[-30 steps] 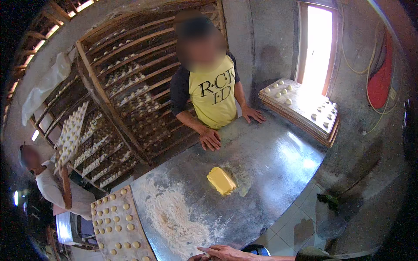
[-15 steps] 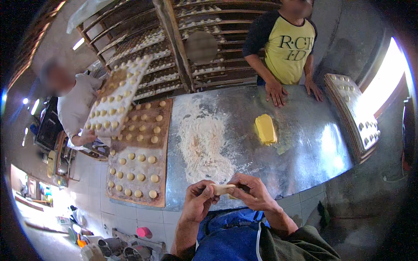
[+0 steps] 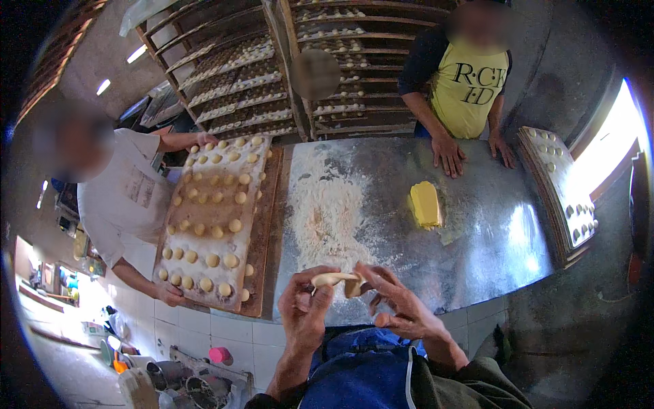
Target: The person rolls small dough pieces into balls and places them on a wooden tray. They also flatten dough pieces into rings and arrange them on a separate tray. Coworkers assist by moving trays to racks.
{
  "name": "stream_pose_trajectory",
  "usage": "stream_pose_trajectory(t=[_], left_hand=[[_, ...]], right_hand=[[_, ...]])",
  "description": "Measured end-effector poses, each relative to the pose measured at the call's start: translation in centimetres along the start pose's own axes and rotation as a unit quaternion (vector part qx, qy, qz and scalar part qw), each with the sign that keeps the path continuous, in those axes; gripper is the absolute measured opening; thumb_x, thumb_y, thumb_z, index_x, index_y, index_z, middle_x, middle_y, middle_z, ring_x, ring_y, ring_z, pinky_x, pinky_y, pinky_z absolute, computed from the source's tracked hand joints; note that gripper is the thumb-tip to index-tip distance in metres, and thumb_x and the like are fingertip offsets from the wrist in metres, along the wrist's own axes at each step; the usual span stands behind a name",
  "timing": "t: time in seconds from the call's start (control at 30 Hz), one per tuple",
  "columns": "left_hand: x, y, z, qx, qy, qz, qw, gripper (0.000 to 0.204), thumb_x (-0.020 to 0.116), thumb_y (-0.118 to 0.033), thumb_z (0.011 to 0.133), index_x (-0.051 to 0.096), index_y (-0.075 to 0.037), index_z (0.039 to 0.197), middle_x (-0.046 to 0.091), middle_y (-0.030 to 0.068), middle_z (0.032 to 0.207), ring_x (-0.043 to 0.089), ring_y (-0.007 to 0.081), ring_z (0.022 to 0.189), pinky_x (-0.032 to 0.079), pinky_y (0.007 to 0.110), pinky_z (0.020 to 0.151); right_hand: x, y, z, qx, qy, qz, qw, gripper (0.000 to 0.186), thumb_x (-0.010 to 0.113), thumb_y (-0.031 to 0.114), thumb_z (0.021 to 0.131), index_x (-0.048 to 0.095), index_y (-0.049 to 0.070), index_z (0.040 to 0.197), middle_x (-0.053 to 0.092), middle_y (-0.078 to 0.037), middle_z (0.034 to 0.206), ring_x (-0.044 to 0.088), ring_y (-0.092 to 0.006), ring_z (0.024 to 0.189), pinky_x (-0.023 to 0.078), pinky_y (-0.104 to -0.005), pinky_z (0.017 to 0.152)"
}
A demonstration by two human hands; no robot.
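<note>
A pale, flattened piece of dough [image 3: 337, 279] is pinched in my left hand [image 3: 306, 310], above the near edge of the metal table. Its left end lies between my thumb and fingers, and its right end folds downward. My right hand [image 3: 402, 303] is on the dough's right side. Its fingers are spread and the thumb stands apart from them, while the fingertips reach the dough's folded end. Just beyond my hands lies a patch of loose white flour [image 3: 327, 218]. A yellow block of fat [image 3: 426, 204], perhaps butter or margarine, sits to the right.
At left, a person in a white shirt [image 3: 129, 184] holds a board of dough balls [image 3: 218, 180] over another board [image 3: 269, 204]. Across the metal table [image 3: 477, 238], a person in a yellow shirt [image 3: 470, 88] rests both hands. Stacked boards [image 3: 552, 184] stand right; loaded racks [image 3: 238, 88] stand behind.
The dough has gone from stretched between both hands to folded over at its right end. My right fingers have spread. The person at left has lowered the tilted board onto or just above the other.
</note>
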State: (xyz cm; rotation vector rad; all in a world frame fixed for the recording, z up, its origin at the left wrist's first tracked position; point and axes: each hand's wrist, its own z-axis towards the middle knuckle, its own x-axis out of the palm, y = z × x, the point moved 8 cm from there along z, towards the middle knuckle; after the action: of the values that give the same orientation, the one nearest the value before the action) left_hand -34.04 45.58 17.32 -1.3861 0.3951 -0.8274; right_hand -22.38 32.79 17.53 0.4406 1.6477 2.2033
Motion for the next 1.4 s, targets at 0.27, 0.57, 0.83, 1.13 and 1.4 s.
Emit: stream_pose_trajectory(t=[0.27, 0.57, 0.83, 1.13, 1.4], left_hand=[[0.1, -0.1, -0.8, -0.029, 0.026, 0.036, 0.999, 0.019, 0.067, -0.015, 0.099, 0.062, 0.002, 0.108, 0.067, 0.0092, 0.092, 0.064, 0.0132, 0.080, 0.053, 0.027, 0.069], [0.7, 0.6, -1.4, -0.022, 0.068, 0.150, 0.986, 0.008, 0.060, -0.005, 0.102, 0.062, 0.002, 0.105, 0.063, 0.0061, 0.092, 0.064, 0.0111, 0.083, 0.052, 0.024, 0.071], [-0.4, 2.9, -0.9, -0.083, 0.054, -0.002, 0.995, 0.015, 0.060, -0.013, 0.104, 0.061, 0.001, 0.109, 0.065, 0.0047, 0.091, 0.063, 0.0102, 0.081, 0.051, 0.025, 0.072], [-4.6, 5.9, -2.6, -0.098, -0.034, -0.005, 0.995, 0.023, 0.064, -0.020, 0.102, 0.061, 0.001, 0.110, 0.067, 0.0062, 0.091, 0.064, 0.0133, 0.077, 0.054, 0.029, 0.071], [-6.1, 7.6, -4.5, -0.135, -0.064, 0.032, 0.988, 0.025, 0.064, -0.021, 0.102, 0.060, 0.003, 0.108, 0.064, 0.0070, 0.087, 0.063, 0.0138, 0.075, 0.053, 0.029, 0.072]], right_hand=[[-0.7, 2.2, 0.2, -0.125, -0.123, -0.283, 0.943, 0.022, 0.082, 0.008, 0.079, 0.074, 0.010, 0.099, 0.070, -0.006, 0.090, 0.066, -0.0224, 0.090, 0.049, -0.0358, 0.079], [0.6, 1.7, 1.0, -0.107, -0.056, -0.240, 0.963, 0.016, 0.080, 0.007, 0.082, 0.070, 0.007, 0.095, 0.070, -0.006, 0.088, 0.063, -0.0202, 0.077, 0.046, -0.0328, 0.074], [0.4, -2.9, -0.6, 0.174, -0.006, 0.207, 0.963, 0.016, 0.068, 0.017, 0.097, 0.065, 0.003, 0.091, 0.066, -0.004, 0.093, 0.058, -0.0170, 0.084, 0.046, -0.0344, 0.080], [3.9, 10.4, -2.4, -0.151, 0.266, 0.379, 0.873, 0.028, 0.064, 0.018, 0.095, 0.069, -0.003, 0.114, 0.066, -0.015, 0.095, 0.063, -0.0298, 0.082, 0.047, -0.0399, 0.073], [4.6, 11.5, -2.6, -0.159, 0.316, 0.443, 0.824, 0.030, 0.061, 0.008, 0.095, 0.072, -0.007, 0.118, 0.066, -0.016, 0.100, 0.060, -0.0255, 0.086, 0.045, -0.0377, 0.075]])
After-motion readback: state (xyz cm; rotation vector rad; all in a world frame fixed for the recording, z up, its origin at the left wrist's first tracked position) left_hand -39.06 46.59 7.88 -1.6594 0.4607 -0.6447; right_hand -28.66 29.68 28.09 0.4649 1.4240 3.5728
